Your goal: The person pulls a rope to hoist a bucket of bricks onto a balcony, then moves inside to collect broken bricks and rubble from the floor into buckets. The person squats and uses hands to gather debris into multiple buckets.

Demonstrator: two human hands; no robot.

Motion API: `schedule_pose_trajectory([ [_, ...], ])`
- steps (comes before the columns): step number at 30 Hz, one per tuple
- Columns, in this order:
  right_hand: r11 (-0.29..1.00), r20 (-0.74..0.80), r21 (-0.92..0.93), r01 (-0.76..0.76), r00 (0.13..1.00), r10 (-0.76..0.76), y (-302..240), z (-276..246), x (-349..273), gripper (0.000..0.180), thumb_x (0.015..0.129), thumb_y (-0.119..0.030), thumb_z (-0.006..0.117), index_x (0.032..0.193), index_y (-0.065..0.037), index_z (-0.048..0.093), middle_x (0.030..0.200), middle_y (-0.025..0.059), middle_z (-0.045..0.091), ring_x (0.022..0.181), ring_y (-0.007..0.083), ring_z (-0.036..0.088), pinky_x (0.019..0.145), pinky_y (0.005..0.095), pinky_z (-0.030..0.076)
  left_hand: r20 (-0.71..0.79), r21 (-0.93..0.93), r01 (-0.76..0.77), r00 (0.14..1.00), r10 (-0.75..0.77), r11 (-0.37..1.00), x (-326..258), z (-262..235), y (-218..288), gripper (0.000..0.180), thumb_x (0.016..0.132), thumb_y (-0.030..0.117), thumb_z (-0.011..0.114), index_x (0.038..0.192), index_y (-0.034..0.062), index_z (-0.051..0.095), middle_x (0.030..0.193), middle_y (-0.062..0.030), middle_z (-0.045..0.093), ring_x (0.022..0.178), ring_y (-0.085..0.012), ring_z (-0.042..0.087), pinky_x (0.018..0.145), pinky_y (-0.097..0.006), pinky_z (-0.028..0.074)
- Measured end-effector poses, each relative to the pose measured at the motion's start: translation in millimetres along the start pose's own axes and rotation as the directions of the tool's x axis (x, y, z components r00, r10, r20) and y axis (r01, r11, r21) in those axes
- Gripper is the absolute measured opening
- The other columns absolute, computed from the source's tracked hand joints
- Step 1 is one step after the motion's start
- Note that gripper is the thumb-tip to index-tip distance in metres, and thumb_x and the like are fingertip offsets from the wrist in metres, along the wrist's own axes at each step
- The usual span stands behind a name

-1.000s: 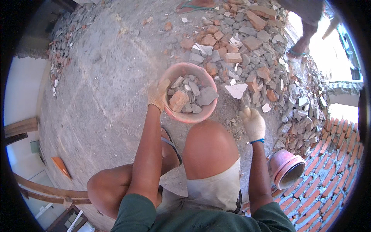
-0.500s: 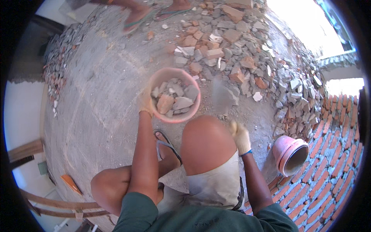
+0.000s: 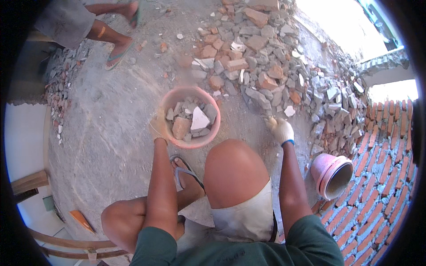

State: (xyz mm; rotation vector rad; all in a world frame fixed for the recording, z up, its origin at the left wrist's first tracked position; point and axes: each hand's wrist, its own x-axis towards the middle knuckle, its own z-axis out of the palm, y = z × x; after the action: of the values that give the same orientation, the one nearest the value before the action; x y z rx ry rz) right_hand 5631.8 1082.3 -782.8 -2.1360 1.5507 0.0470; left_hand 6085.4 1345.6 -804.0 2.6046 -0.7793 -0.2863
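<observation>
A pink bucket [image 3: 216,128] stands in front of me, part filled with grey rubble, a reddish brick piece [image 3: 181,127] and a white shard [image 3: 200,119]. My left hand [image 3: 158,127], in a pale work glove, is closed on the bucket's left rim. My right hand [image 3: 280,129], in a cream glove with a blue cuff, is curled low over the floor at the rubble's near edge. Just beyond its fingers is a dark grey, flat blade-like shape [image 3: 251,103], blurred and partly hidden by rubble. Its handle cannot be made out.
A rubble heap [image 3: 262,57] of bricks and grey chunks spreads ahead and right. Pink nested buckets [image 3: 326,175] lie tipped at right by a brick wall [image 3: 377,199]. A person's sandalled foot [image 3: 119,53] is at far left. An orange piece [image 3: 81,221] lies at lower left.
The white shard now lies on top of the bucket's load. My right hand has reached forward to the rubble's edge. The other person has stepped left.
</observation>
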Motion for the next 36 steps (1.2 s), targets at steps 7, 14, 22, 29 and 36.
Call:
schedule_pose_trajectory([
  [7, 0.996, -0.154, -0.059, -0.065, 0.987, 0.056, -31, -24, -36, 0.05, 0.093, -0.056, 0.066, 0.085, -0.007, 0.073, 0.084, 0.0236, 0.072, 0.084, 0.0438, 0.071, 0.075, 0.0542, 0.055, 0.092, 0.049, -0.229, 0.97, 0.224, 0.972, -12, -27, 21, 0.042, 0.092, 0.027, 0.062, 0.133, 0.0168, 0.064, 0.114, -0.0219, 0.072, 0.105, -0.0433, 0.069, 0.087, -0.054, 0.054],
  [14, 0.988, -0.065, -0.07, 0.14, 0.987, -0.144, -94, -112, -71, 0.041, 0.087, -0.047, 0.074, 0.089, -0.006, 0.071, 0.087, 0.0211, 0.071, 0.086, 0.0409, 0.07, 0.075, 0.0505, 0.054, 0.106, -0.144, -0.15, 0.98, 0.166, 0.978, -3, -8, 38, 0.041, 0.094, 0.03, 0.06, 0.132, 0.0169, 0.064, 0.116, -0.0222, 0.072, 0.105, -0.0437, 0.069, 0.085, -0.052, 0.054],
  [22, 0.944, -0.167, 0.186, 0.272, 0.956, -0.243, -132, -49, -77, 0.033, 0.092, -0.038, 0.07, 0.104, -0.007, 0.069, 0.096, 0.0222, 0.071, 0.095, 0.0437, 0.068, 0.079, 0.0516, 0.054, 0.113, -0.118, -0.289, 0.947, 0.302, 0.95, -18, -32, 83, 0.044, 0.096, 0.031, 0.063, 0.136, 0.0129, 0.062, 0.11, -0.0252, 0.073, 0.104, -0.0458, 0.068, 0.086, -0.052, 0.052],
  [29, 0.976, 0.19, 0.216, -0.024, 0.982, -0.018, -16, 11, -147, 0.038, 0.094, -0.041, 0.069, 0.105, -0.005, 0.071, 0.096, 0.0266, 0.072, 0.091, 0.0459, 0.07, 0.079, 0.0531, 0.054, 0.068, -0.361, -0.098, 0.989, 0.131, 0.927, -11, -22, 28, 0.041, 0.099, 0.039, 0.061, 0.123, 0.0072, 0.071, 0.105, -0.0191, 0.075, 0.096, -0.0347, 0.071, 0.083, -0.045, 0.054],
  [36, 0.997, 0.392, 0.061, 0.051, 0.917, -0.07, -35, 42, -79, 0.055, 0.095, -0.054, 0.061, 0.101, -0.001, 0.074, 0.101, 0.0263, 0.073, 0.102, 0.0442, 0.07, 0.089, 0.0522, 0.053, 0.281, -0.732, 0.251, 0.958, -0.055, 0.634, -14, -8, 12, 0.055, 0.099, 0.045, 0.062, 0.119, -0.0058, 0.071, 0.103, -0.0139, 0.074, 0.094, -0.0181, 0.067, 0.081, -0.036, 0.053],
])
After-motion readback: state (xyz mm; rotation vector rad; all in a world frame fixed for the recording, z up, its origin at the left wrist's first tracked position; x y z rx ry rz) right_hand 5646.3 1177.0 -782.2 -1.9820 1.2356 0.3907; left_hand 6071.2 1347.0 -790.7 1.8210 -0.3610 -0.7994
